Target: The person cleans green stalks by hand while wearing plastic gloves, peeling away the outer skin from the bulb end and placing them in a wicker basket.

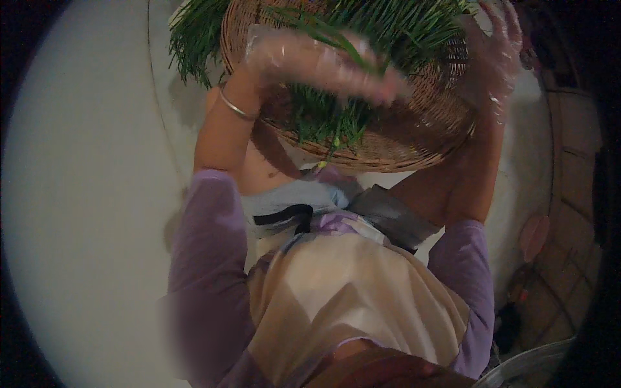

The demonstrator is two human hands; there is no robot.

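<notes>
Greens (411, 29) lie in the basket (420, 139) behind left hand (320, 68).

And our left hand (323, 68) is a blur! We've got the upper edge cropping our wicker basket (417, 143) and greens (401, 29).

Stalks (407, 29) are grn, basket (433, 139) brn w/ weave.

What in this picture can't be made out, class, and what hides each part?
Left hand: blurred in the head view, so its grip on the green leaves is unclear.
Wicker basket: far rim cut off by the head view's top edge; much inside covered by leaves.
Round container: cut off by the head view's lower edge; contents unclear.
</notes>
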